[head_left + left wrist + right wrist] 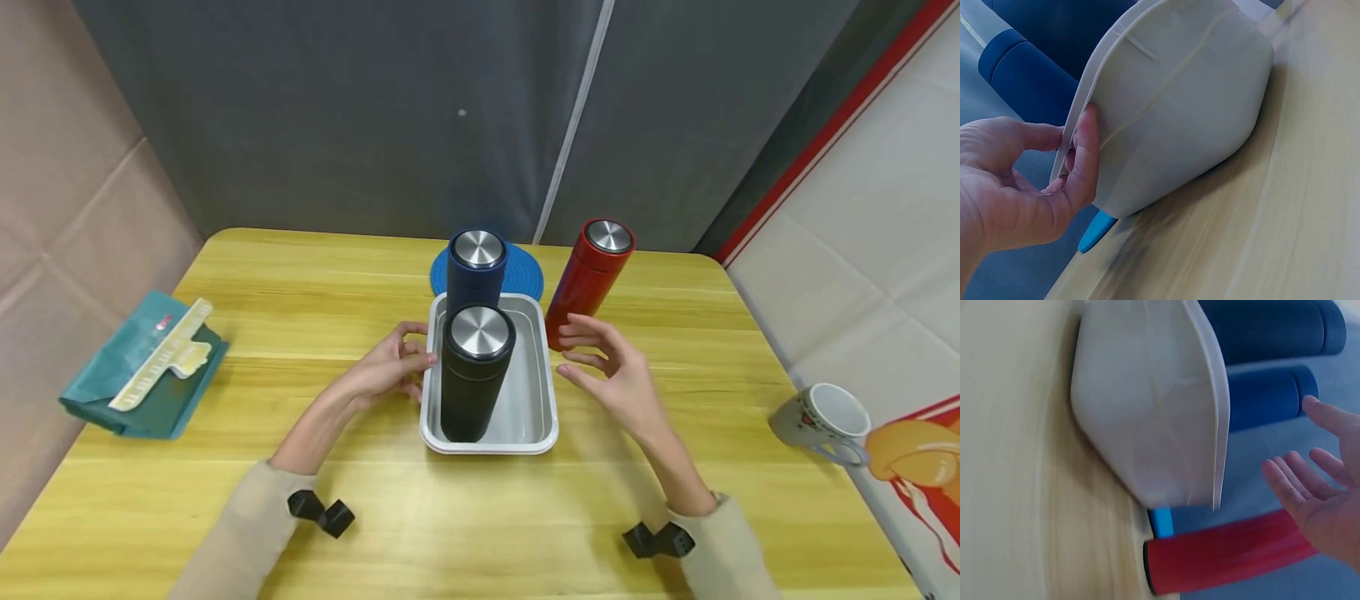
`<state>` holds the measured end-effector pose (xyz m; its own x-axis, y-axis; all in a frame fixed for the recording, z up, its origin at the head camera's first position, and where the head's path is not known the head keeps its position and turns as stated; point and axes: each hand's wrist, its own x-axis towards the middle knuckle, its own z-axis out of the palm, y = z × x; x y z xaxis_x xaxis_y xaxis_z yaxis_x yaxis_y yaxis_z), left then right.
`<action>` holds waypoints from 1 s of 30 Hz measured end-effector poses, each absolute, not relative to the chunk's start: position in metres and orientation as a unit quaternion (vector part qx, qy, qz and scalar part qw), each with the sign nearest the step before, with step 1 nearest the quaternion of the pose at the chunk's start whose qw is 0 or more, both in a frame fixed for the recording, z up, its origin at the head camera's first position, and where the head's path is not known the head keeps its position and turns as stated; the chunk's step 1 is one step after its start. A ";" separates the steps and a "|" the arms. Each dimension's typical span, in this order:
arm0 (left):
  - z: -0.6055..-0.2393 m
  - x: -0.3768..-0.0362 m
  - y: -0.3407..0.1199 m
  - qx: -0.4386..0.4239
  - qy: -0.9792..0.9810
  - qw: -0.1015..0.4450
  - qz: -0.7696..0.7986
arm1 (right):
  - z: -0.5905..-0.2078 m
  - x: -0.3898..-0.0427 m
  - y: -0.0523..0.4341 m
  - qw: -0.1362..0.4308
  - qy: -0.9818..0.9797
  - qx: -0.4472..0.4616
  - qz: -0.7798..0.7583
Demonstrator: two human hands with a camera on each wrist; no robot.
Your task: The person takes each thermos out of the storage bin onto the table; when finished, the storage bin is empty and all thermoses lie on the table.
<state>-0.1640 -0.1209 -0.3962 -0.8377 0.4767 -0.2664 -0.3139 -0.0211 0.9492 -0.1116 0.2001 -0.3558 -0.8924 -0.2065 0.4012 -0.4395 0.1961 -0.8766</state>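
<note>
A white rectangular tray sits on the wooden table, its far end resting on a blue round mat. Inside it stand a black flask near the front and a blue flask at the back. The left hand pinches the tray's left rim, thumb on the outer wall and fingers curled over the lip. The right hand hovers just beside the tray's right rim, apart from it, its fingers spread and relaxed, holding nothing. A red flask stands upright just behind that hand, outside the tray.
</note>
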 end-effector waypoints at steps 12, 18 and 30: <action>-0.397 -0.165 -0.122 0.065 0.644 0.276 0.711 | -0.344 -0.096 0.160 0.038 -0.740 0.276 0.613; -0.396 -0.164 -0.121 0.064 0.644 0.278 0.710 | -0.348 -0.093 0.146 0.006 -0.746 0.261 0.613; -0.397 -0.165 -0.121 0.067 0.644 0.276 0.711 | -0.350 -0.092 0.123 -0.015 -0.757 0.237 0.608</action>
